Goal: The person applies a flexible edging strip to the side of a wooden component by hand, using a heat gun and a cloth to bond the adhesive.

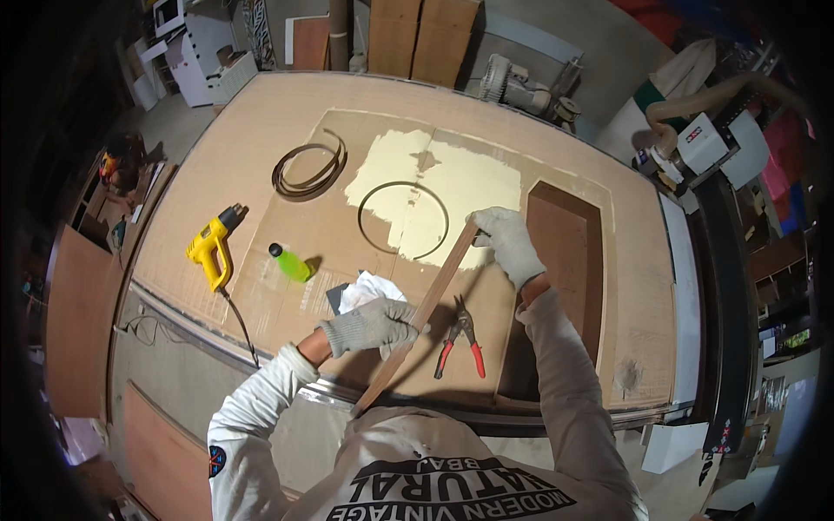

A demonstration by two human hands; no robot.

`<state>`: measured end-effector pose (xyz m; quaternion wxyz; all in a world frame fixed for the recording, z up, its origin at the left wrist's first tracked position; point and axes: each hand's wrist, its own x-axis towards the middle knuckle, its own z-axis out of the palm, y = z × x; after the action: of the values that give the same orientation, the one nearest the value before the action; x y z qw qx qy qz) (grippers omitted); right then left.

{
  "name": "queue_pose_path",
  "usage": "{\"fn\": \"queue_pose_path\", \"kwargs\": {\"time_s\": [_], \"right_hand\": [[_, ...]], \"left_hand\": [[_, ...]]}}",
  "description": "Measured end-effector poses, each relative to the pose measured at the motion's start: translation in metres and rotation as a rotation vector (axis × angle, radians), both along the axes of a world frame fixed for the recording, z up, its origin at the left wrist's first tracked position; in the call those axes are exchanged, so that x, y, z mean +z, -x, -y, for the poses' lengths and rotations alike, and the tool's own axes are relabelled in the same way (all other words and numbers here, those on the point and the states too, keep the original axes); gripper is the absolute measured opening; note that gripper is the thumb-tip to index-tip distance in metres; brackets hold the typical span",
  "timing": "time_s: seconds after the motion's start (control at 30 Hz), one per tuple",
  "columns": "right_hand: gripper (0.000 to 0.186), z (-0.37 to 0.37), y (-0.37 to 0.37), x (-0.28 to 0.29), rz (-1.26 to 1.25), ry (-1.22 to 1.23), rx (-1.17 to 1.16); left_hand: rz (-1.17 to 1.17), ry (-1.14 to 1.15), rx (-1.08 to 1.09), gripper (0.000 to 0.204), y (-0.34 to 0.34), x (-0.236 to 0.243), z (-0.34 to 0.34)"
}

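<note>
A long, thin wood-grain strip [440,289] slants from upper right down toward my body, in both gloved hands. My right hand [506,243] pinches its far end. Closer to me, my left hand [375,327] grips the strip with its fingers around the edge. Red-handled snips [459,339] lie on the cardboard-covered table, right of the strip, jaws pointing away from me. A crumpled white cloth or paper [372,288] rests just beyond my left hand, over a dark flat piece. My right forearm partly covers a dark brown panel with raised sides [569,260].
A yellow heat gun [208,252], its cord over the near edge, and a green bottle [292,264] lie at left. Beyond are a coil of brown edging [308,178] and a thin dark ring [403,217] on a pale painted patch. A motor [512,84] stands behind the table.
</note>
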<state>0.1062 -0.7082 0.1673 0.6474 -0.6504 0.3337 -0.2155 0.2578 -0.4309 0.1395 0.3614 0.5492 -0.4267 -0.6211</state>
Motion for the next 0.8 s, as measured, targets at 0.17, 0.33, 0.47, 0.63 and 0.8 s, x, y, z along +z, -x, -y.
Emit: {"fn": "queue_pose_path", "kwargs": {"time_s": [0.17, 0.33, 0.47, 0.63, 0.8], "right_hand": [[0.029, -0.001, 0.001, -0.002, -0.009, -0.062, 0.071], [0.033, -0.024, 0.000, 0.020, 0.006, -0.001, 0.197], [0.037, -0.018, -0.007, -0.019, 0.413, -0.600, 0.158], [0.039, -0.024, -0.014, -0.055, 0.647, -0.786, 0.127], [0.043, -0.032, -0.022, -0.052, 0.578, -0.553, 0.023]], "left_hand": [[0.086, -0.044, 0.037, 0.026, 0.006, 0.005, 0.000], [-0.189, -0.026, 0.083, 0.027, 0.002, -0.009, -0.007], [-0.313, -0.056, 0.090, 0.027, 0.003, -0.014, -0.005], [-0.320, -0.075, 0.100, 0.028, 0.004, -0.019, -0.012], [-0.324, -0.040, 0.102, 0.029, 0.001, -0.014, -0.018]]}}
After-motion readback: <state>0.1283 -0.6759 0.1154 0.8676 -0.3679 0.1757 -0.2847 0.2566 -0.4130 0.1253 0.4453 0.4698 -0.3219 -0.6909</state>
